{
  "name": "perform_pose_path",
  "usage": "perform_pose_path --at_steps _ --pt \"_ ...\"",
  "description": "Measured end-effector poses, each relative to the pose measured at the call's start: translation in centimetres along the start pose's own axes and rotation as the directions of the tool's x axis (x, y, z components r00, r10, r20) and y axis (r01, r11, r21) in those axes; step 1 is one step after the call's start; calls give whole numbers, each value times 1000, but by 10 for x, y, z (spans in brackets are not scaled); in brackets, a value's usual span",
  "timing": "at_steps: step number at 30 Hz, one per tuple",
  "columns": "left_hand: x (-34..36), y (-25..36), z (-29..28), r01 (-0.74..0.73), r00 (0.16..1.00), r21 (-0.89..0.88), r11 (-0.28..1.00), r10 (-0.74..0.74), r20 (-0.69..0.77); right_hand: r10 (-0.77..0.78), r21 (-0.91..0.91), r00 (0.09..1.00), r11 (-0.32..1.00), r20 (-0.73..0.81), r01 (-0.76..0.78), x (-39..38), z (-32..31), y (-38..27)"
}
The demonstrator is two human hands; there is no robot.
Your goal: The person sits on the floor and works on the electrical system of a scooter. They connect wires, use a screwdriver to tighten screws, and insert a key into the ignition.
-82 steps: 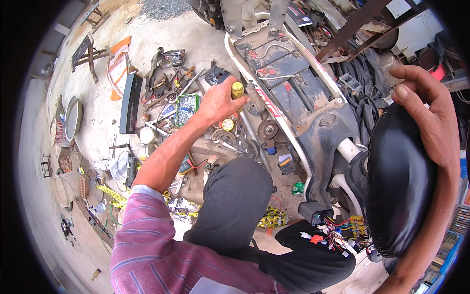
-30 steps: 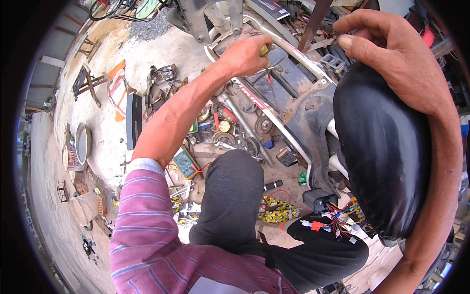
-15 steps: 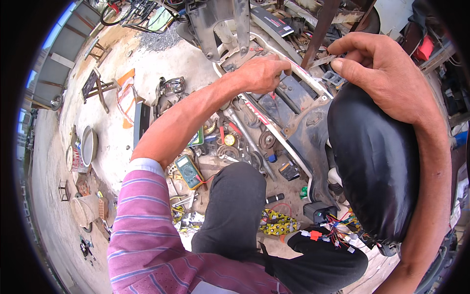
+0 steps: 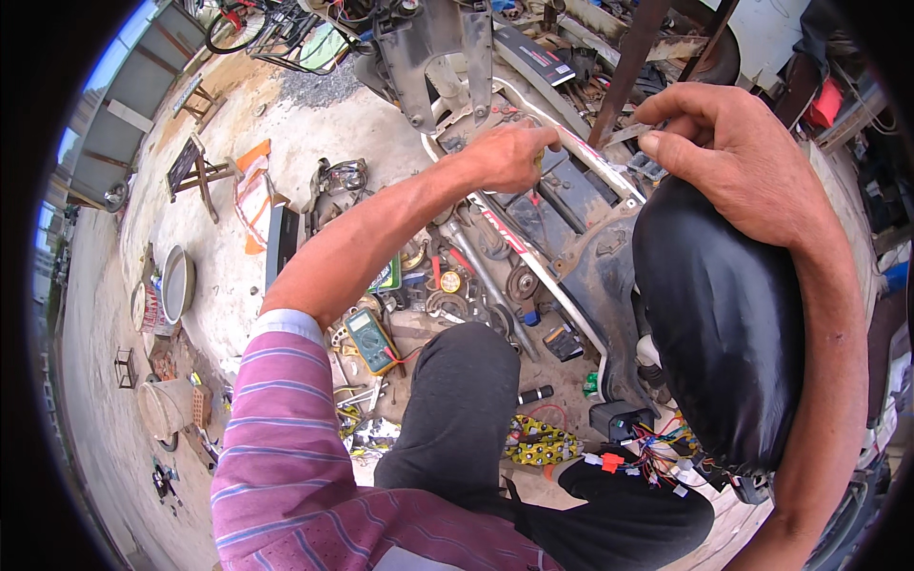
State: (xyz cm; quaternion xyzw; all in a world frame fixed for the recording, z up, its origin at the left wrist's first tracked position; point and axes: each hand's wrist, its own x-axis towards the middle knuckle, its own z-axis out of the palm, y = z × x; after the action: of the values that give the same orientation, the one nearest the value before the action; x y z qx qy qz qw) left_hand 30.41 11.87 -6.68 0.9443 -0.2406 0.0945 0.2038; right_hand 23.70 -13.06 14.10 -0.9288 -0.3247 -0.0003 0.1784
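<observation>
Over the upper part of a scooter's grey floor frame (image 4: 598, 276), my left hand (image 4: 509, 154) is closed round a yellow-handled tool, mostly hidden by the fingers. My right hand (image 4: 724, 157) hangs over the top of a black padded seat (image 4: 714, 324), fingers loosely curved and apart, holding nothing, its forearm wrapped along the seat's right side. Coloured wires with white and red connectors (image 4: 657, 452) come out below the seat, beside a dark box (image 4: 621, 420). My left forearm passes above loose tools, a yellow round tin (image 4: 450, 282) and a multimeter (image 4: 369, 340).
My knees (image 4: 447, 400) are bent in the lower middle. A folding stool (image 4: 195, 176), a grey basin (image 4: 179, 284) and a bucket (image 4: 164, 407) stand at the left. A bicycle (image 4: 238, 29) is at the far upper left. Metal posts (image 4: 628, 76) and scrap crowd the upper right.
My left hand has moved up and right from above the loose tools to over the scooter frame, still closed. My right hand stays curved over the seat. The view has shifted.
</observation>
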Motion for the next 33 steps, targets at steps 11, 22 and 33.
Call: perform_pose_path --at_steps 11,22,33 --pt "2 9 -19 80 977 59 995 -91 195 -17 1 1000 1000 -14 17 1 0 3" --pt "11 -7 -6 74 991 30 997 -77 114 -17 -6 999 1000 32 17 1 -1 0" --pt "11 -1 -7 196 957 49 979 -202 206 -57 48 998 997 23 56 -1 0 -3"
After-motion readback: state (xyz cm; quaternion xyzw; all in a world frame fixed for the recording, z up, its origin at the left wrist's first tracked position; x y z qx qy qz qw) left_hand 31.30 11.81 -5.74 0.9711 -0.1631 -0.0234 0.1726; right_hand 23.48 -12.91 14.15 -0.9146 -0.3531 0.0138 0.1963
